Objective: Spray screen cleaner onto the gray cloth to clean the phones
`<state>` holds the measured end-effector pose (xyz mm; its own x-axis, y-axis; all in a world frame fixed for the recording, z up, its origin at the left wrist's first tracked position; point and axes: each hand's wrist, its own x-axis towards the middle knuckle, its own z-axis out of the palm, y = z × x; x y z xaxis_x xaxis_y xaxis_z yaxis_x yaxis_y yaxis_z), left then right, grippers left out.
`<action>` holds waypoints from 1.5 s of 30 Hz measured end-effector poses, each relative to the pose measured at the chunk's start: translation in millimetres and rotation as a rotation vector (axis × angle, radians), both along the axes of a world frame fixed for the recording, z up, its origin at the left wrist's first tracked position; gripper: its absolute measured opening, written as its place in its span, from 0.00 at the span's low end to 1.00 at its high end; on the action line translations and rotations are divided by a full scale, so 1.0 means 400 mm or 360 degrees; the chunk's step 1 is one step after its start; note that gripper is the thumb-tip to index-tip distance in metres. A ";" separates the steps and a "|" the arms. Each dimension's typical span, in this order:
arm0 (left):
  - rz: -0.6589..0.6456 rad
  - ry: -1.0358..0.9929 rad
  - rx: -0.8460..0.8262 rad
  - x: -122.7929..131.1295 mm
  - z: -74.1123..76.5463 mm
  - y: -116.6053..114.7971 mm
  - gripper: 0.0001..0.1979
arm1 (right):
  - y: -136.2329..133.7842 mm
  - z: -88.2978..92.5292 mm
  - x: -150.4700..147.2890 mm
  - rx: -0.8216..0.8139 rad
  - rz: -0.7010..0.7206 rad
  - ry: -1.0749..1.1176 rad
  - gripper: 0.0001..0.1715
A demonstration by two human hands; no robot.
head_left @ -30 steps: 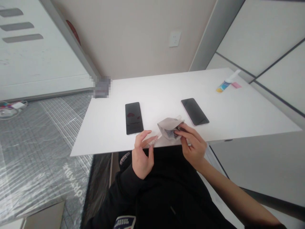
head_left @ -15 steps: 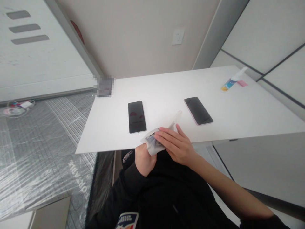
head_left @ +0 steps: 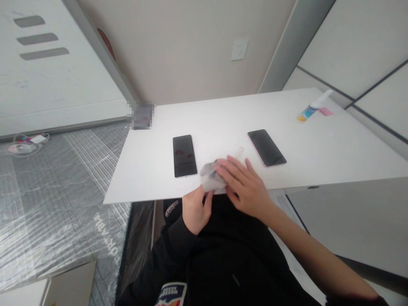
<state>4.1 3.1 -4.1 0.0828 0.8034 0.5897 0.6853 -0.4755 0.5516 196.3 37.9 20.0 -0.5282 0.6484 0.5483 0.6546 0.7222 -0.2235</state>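
Crumpled grey wipe sachet (head_left: 211, 177): one, at the near edge of the worktop (head_left: 143, 178), gripped between your hands. Your left hand (head_left: 195, 209) pinches its lower edge; your right hand (head_left: 245, 190) covers it from above, fingers spread. Clear film strip (head_left: 239, 152): one, just beyond your right fingertips. Black smartphone (head_left: 184, 155): one, to the left. Pink-edged smartphone (head_left: 266, 148): one, to the right. Spray bottle (head_left: 314, 106): one, upper right of the frame.

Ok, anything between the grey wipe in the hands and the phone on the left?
Nothing visible. The grey wipe, under the right hand and against the left hand, sits just off the black phone; only white tabletop lies between them.
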 end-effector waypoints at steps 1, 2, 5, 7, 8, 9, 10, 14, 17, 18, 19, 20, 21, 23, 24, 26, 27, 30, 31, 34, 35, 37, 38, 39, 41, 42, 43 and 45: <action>-0.0014 -0.0024 -0.0021 0.002 0.005 -0.001 0.10 | 0.018 -0.001 0.015 -0.0010 -0.0137 0.0009 0.40; -0.0022 -0.0047 -0.0033 0.005 0.010 -0.002 0.10 | 0.034 -0.001 0.026 -0.0022 -0.0256 0.0026 0.41; -0.0015 -0.0066 -0.0065 0.010 0.021 -0.005 0.09 | 0.035 0.004 0.024 -0.0035 -0.0311 0.0030 0.41; 0.0024 -0.0024 -0.0072 0.010 0.021 -0.006 0.07 | -0.001 0.009 -0.004 -0.0060 -0.0168 -0.0012 0.40; 0.0036 -0.0001 -0.0053 0.008 0.020 -0.005 0.07 | -0.022 0.012 -0.019 -0.0068 -0.0086 -0.0032 0.38; 0.0043 0.0017 -0.0024 0.007 0.018 -0.005 0.07 | -0.042 0.016 -0.032 -0.0077 -0.0015 -0.0050 0.37; 0.0045 0.0030 0.0005 0.005 0.016 -0.004 0.07 | -0.058 0.020 -0.040 -0.0086 0.0041 -0.0058 0.37; 0.0021 0.0051 0.0037 0.001 0.014 -0.002 0.09 | -0.071 0.036 -0.027 -0.0027 0.0076 0.0144 0.39; 0.0011 0.0052 0.0031 0.002 0.016 -0.003 0.09 | -0.055 0.040 -0.003 0.0153 0.0023 0.0391 0.39; 0.0011 0.0052 0.0031 0.003 0.016 -0.003 0.09 | -0.049 0.040 0.002 0.0205 0.0035 0.0395 0.38; 0.0015 0.0053 0.0032 0.004 0.016 -0.003 0.09 | -0.044 0.038 0.006 0.0242 0.0059 0.0359 0.36; 0.0020 0.0056 0.0033 0.004 0.015 -0.004 0.09 | -0.038 0.036 0.008 0.0269 0.0075 0.0308 0.34; 0.0025 0.0061 0.0030 0.005 0.015 -0.004 0.09 | -0.031 0.034 0.010 0.0288 0.0069 0.0271 0.31; 0.0035 0.0066 0.0022 0.006 0.015 -0.005 0.08 | -0.014 0.032 0.013 0.0309 0.0003 0.0305 0.25; 0.0036 0.0067 0.0018 0.007 0.015 -0.006 0.08 | -0.005 0.032 0.014 0.0311 -0.0037 0.0371 0.22; 0.0034 0.0067 0.0007 0.007 0.015 -0.006 0.09 | 0.013 0.036 0.017 0.0288 -0.0069 0.0509 0.15; 0.0029 0.0066 0.0002 0.007 0.015 -0.006 0.09 | 0.019 0.040 0.018 0.0266 -0.0056 0.0560 0.12; 0.0015 0.0058 -0.0008 0.007 0.014 -0.007 0.08 | 0.025 0.053 0.018 0.0187 0.0025 0.0679 0.10; 0.0015 0.0058 -0.0010 0.006 0.013 -0.007 0.08 | 0.024 0.058 0.016 0.0160 0.0051 0.0707 0.11; 0.0040 0.0075 -0.0022 0.005 0.009 -0.008 0.08 | 0.013 0.066 0.012 0.0095 0.0073 0.0800 0.13; 0.0052 0.0084 -0.0029 0.005 0.008 -0.008 0.08 | 0.009 0.067 0.011 0.0076 0.0063 0.0841 0.13; 0.0070 0.0096 -0.0039 0.004 0.006 -0.009 0.08 | 0.002 0.066 0.009 -0.0009 0.0005 0.0929 0.10; 0.0073 0.0101 -0.0041 0.004 0.005 -0.009 0.08 | -0.001 0.065 0.009 -0.0068 -0.0032 0.0964 0.09; 0.0072 0.0104 -0.0042 0.004 0.005 -0.009 0.08 | -0.002 0.064 0.009 -0.0118 -0.0063 0.0980 0.10; 0.0069 0.0107 -0.0043 0.003 0.005 -0.010 0.08 | -0.004 0.061 0.010 -0.0132 -0.0089 0.0941 0.17; 0.0069 0.0106 -0.0043 0.004 0.006 -0.010 0.09 | -0.004 0.060 0.009 -0.0099 -0.0084 0.0894 0.20; 0.0068 0.0103 -0.0042 0.004 0.006 -0.009 0.08 | -0.004 0.060 0.008 -0.0056 -0.0071 0.0841 0.19; 0.0050 0.0089 -0.0033 0.005 0.006 -0.009 0.08 | -0.007 0.064 0.004 -0.0023 -0.0064 0.0775 0.13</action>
